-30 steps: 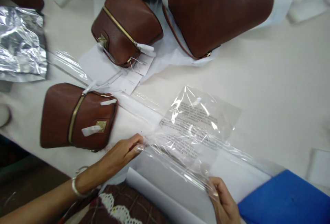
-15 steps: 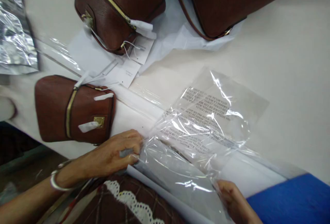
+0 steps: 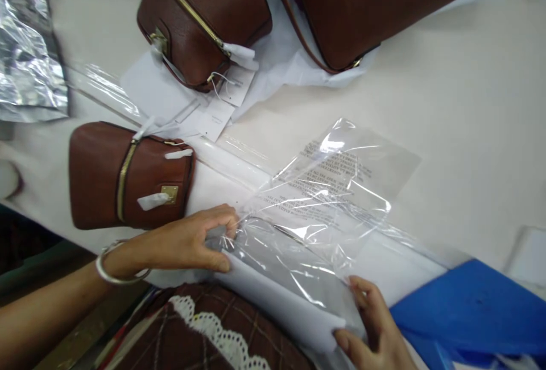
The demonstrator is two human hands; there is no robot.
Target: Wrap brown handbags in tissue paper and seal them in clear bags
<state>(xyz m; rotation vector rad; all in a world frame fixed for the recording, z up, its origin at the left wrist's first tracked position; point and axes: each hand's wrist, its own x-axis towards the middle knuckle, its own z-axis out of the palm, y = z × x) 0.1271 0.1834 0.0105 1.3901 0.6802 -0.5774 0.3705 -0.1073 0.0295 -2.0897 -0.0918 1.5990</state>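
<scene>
A clear plastic bag printed with warning text lies across the table edge in front of me. A white sheet shows along its near side; I cannot tell whether it is inside the bag. My left hand grips the bag's left edge, fingers bent over the plastic and thumb at the sheet's corner. At the right edge my right hand holds it too, thumb by the sheet's other end and fingers on the film. Just beyond my left wrist lies a small brown leather bag with a gold zip.
Farther back lie another brown zip bag with white tags, and a larger brown bag on white tissue. A crinkled silver pouch is at the far left. Something flat and blue lies at the right.
Both thumbs have come down to the white sheet's near edge, and the sheet now shows more. The plastic bag's printed far end has shifted slightly left.
</scene>
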